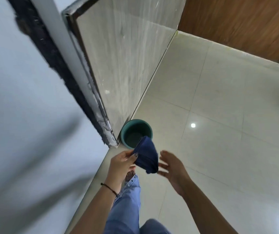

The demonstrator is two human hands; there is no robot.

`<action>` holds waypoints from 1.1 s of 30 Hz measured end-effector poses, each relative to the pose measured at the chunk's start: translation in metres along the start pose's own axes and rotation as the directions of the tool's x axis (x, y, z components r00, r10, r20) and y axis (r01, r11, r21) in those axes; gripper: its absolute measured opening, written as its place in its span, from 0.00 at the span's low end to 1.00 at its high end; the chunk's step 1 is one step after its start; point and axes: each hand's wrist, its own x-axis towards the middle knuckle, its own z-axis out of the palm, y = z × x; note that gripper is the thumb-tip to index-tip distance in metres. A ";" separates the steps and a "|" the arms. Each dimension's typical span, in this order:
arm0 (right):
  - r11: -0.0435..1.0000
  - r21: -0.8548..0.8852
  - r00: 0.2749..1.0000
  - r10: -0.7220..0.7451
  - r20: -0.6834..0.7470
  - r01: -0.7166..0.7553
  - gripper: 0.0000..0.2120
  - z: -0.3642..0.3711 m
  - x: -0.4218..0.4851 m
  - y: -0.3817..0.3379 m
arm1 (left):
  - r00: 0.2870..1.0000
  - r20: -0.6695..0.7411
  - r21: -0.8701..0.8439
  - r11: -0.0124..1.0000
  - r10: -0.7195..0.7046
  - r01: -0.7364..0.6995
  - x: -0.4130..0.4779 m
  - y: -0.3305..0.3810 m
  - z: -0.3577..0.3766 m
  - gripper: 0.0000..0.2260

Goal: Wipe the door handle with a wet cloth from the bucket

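The left hand (121,162) is holding a dark blue cloth (146,157) – its fingers (134,156) are pinching the upper left edge, thumb on top, and the rest of the fabric is hanging bunched and folded to the right. The right hand (172,168) is hovering just beside the cloth with its fingers spread open and gripping nothing; whether the fingertips are brushing the fabric cannot be told. A thin dark band is sitting on the left wrist.

Behind the cloth, a teal bucket (136,133) is standing on the pale tiled floor (220,115), tucked against the foot of a grey marbled wall panel (123,56) – the cloth is overlapping its near rim in the view. Dark liquid or shadow is filling its bottom. Blue jeans (127,208) and a bare foot are showing below the hands. No door handle is in sight.
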 end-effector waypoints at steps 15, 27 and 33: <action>0.848 0.106 0.854 0.512 0.092 -0.520 0.10 0.013 0.349 0.004 | 0.932 -0.182 -0.342 0.909 -0.313 0.238 0.307 -0.042 0.047 0.13; 0.813 -0.494 0.949 0.295 -0.106 -0.308 0.19 0.012 0.591 0.117 | 0.764 -0.374 -0.309 0.848 -0.525 0.431 0.521 -0.210 0.047 0.16; 0.667 -0.682 0.949 0.279 -0.144 -0.300 0.26 0.014 0.686 0.194 | 0.778 -0.468 0.105 0.847 -0.420 0.520 0.604 -0.301 0.027 0.19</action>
